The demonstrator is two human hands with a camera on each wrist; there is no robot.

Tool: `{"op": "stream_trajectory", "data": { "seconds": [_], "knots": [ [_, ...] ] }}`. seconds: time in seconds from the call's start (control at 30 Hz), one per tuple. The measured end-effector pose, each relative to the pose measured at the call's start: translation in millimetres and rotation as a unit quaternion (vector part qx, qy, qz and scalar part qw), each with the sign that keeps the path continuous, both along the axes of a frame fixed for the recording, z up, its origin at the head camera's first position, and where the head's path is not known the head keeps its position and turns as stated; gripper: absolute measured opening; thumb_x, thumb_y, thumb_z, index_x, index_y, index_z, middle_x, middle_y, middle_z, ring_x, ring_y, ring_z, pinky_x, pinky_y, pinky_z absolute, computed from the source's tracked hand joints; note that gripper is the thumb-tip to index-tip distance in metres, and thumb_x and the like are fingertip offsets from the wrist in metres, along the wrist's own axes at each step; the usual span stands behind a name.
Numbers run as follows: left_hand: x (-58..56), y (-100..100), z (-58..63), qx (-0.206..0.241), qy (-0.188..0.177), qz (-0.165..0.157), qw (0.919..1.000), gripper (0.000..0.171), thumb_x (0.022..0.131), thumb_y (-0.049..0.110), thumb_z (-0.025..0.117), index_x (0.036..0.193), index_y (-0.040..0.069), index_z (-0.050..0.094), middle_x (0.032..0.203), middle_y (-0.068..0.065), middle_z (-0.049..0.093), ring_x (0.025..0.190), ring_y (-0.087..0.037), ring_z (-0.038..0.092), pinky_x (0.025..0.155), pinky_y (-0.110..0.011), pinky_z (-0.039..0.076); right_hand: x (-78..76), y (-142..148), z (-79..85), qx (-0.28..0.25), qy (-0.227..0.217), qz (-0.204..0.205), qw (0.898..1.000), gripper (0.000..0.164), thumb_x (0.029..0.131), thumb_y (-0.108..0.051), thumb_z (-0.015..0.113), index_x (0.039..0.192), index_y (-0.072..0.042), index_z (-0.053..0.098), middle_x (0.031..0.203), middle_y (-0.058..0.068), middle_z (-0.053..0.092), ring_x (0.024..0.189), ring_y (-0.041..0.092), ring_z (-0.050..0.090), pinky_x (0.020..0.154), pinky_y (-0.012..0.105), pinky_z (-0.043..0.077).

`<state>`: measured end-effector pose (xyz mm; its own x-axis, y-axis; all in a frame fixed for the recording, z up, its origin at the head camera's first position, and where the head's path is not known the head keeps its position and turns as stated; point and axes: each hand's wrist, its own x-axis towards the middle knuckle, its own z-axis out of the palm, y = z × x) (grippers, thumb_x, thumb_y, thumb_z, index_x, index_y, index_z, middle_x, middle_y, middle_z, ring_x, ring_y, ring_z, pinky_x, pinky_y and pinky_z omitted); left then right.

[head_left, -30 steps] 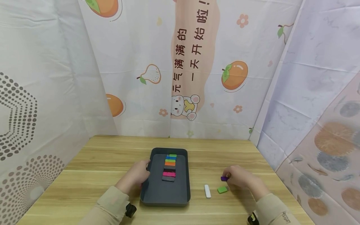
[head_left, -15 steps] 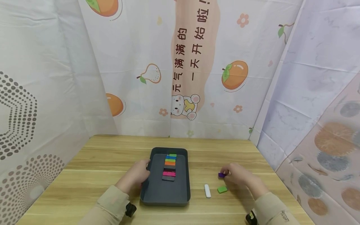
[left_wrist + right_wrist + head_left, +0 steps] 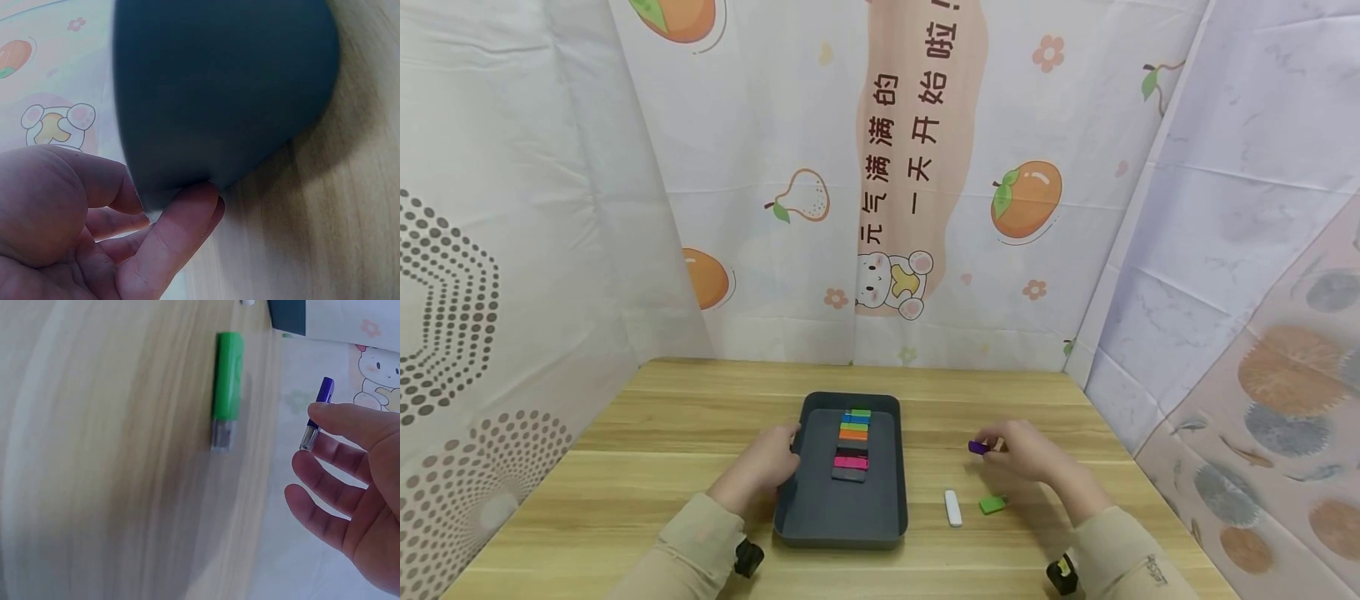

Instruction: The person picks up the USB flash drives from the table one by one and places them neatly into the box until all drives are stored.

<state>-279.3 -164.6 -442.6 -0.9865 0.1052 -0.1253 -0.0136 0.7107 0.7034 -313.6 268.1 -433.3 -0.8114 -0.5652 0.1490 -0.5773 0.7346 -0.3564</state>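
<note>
My right hand [image 3: 1026,450] pinches a purple USB stick [image 3: 977,447] between thumb and finger, raised over the table. In the right wrist view, the metal plug of the purple USB stick [image 3: 325,390] shows below the thumb, and the other fingers are spread loosely. A green USB stick [image 3: 229,378] lies beneath on the wood. My left hand [image 3: 763,458] grips the left rim of a dark grey tray [image 3: 842,521], with the tray wall [image 3: 219,94] between thumb and fingers. Inside the tray, several coloured USB sticks [image 3: 853,435] lie in a column.
A white stick [image 3: 952,508] lies on the wooden table [image 3: 730,383] between the tray and the green USB stick. Behind the table's far edge hangs a printed curtain [image 3: 775,275], and patterned cloth [image 3: 1210,267] flanks the right side.
My right hand has lifted the purple USB stick off the table and carried it away from me and slightly left. The left hand keeps its place on the tray.
</note>
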Motion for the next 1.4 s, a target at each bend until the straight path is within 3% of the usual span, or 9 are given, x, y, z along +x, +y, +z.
{"op": "stream_trajectory", "data": {
  "seconds": [0.17, 0.4, 0.9, 1.17, 1.4],
  "knots": [
    [-0.2, 0, 0.4, 0.0, -0.004, 0.004, 1.0, 0.059, 0.091, -0.006, 0.053, 0.149, -0.011, 0.04, 0.134, -0.036, 0.055, 0.067, -0.024, 0.066, 0.043, -0.035, 0.055, 0.1, -7, 5.6, -0.025, -0.017, 0.004, 1.0, 0.016, 0.091, -0.006, 0.072, 0.105, -0.012, 0.075, 0.087, -0.006, 0.066, 0.07, 0.009, 0.062, 0.062, 0.026, 0.052],
    [0.6, 0, 0.2, -0.004, 0.0, 0.003, 1.0, 0.059, 0.091, -0.007, 0.052, 0.149, -0.011, 0.04, 0.131, -0.035, 0.056, 0.059, -0.022, 0.065, 0.042, -0.034, 0.053, -0.4, -17, 10.5, -0.05, -0.003, 0.007, 0.999, 0.019, 0.092, -0.007, 0.073, 0.11, -0.008, 0.075, 0.089, -0.004, 0.067, 0.07, 0.007, 0.062, 0.06, 0.025, 0.052],
    [-2.6, 0, -4.5, 0.001, 0.004, 0.0, 1.0, 0.06, 0.091, -0.007, 0.052, 0.149, -0.011, 0.039, 0.132, -0.037, 0.055, 0.054, -0.022, 0.064, 0.041, -0.034, 0.053, -3.6, -38, 12.7, -0.063, 0.012, -0.002, 0.998, 0.019, 0.093, -0.011, 0.073, 0.111, -0.016, 0.075, 0.095, -0.006, 0.068, 0.076, 0.009, 0.063, 0.062, 0.025, 0.053],
    [-3.4, 1, -3.5, 0.001, 0.0, 0.007, 1.0, 0.059, 0.091, -0.007, 0.052, 0.149, -0.011, 0.04, 0.137, -0.037, 0.052, 0.074, -0.024, 0.067, 0.044, -0.034, 0.055, -4.7, -53, 15.4, -0.074, 0.013, 0.005, 0.997, 0.021, 0.094, -0.013, 0.073, 0.115, -0.017, 0.075, 0.099, -0.006, 0.069, 0.076, 0.008, 0.063, 0.061, 0.025, 0.053],
    [-1.2, 0, -2.5, -0.011, 0.006, 0.005, 0.9999, 0.059, 0.091, -0.007, 0.052, 0.149, -0.011, 0.041, 0.135, -0.036, 0.054, 0.055, -0.022, 0.065, 0.041, -0.034, 0.053, -3.5, -68, 16.7, -0.084, 0.012, 0.018, 0.996, 0.023, 0.094, -0.013, 0.074, 0.116, -0.017, 0.075, 0.102, -0.004, 0.069, 0.078, 0.01, 0.064, 0.061, 0.026, 0.054]
  ]
}}
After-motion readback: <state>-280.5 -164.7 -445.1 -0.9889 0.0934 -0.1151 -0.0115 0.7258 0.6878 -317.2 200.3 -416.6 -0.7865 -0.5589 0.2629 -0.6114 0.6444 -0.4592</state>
